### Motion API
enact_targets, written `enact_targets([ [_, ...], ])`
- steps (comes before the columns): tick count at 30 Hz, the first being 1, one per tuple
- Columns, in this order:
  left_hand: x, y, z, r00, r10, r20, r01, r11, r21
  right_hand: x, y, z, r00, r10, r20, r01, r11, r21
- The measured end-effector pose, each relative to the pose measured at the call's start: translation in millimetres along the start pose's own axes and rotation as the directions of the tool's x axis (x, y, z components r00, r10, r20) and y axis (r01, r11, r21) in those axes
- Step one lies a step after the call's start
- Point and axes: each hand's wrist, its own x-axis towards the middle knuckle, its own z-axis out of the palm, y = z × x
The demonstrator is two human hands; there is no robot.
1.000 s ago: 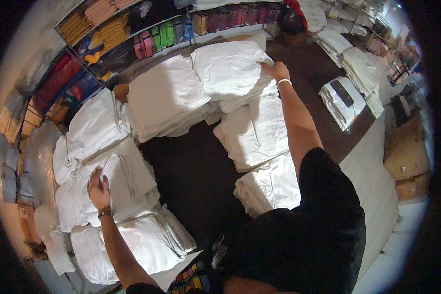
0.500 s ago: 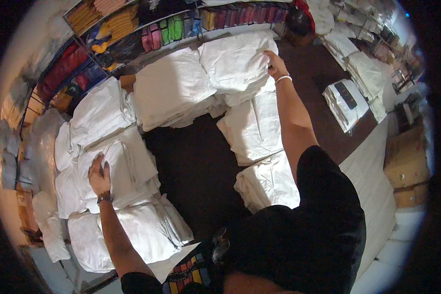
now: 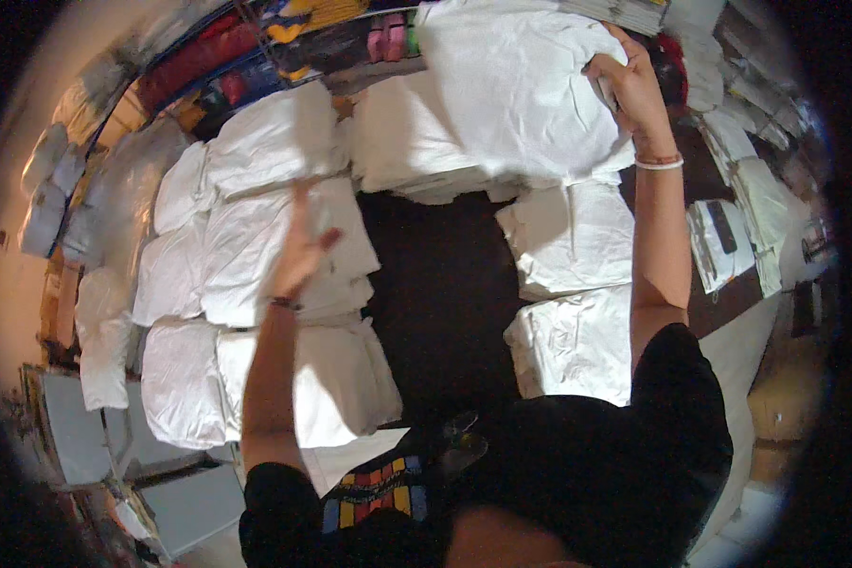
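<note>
At the far side, my right hand (image 3: 637, 95) grips the right edge of a folded white cloth (image 3: 521, 95). The cloth is raised, tilted up toward me, over the far stacks. Part of a far stack of folded white cloth (image 3: 398, 128) shows to its left. My left hand (image 3: 301, 251), slightly blurred, hovers in front of the middle left stack (image 3: 241, 246) with its thumb spread from the fingers and nothing in it. Whether it touches that stack, I cannot tell. Two more white stacks stand near my right arm, one of them a nearer stack (image 3: 577, 346).
A dark tabletop (image 3: 440, 284) lies between the stacks. Shelves with coloured packets (image 3: 388, 38) run along the back. To the right lies a white packet with a dark label (image 3: 722, 241). Cardboard boxes (image 3: 781, 398) stand at the lower right, grey panels (image 3: 189, 502) at the lower left.
My right hand has lifted the white cloth up off the far right stack. My left hand has moved right from the middle left stack's top. The whole view has shifted.
</note>
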Motion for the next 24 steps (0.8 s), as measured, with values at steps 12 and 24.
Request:
enact_targets([
  [12,-61,105,-23,0.887,-0.457,-0.070,0.244,0.592,-0.768,-66,-42,201,0.976,-0.132,0.176,0.113,0.987,0.111],
  [24,-60,-151,-341,0.673,-0.512,-0.534,-0.196,0.572,-0.796,-169,4,294,0.894,0.336,0.295,-0.432,0.819,0.377],
])
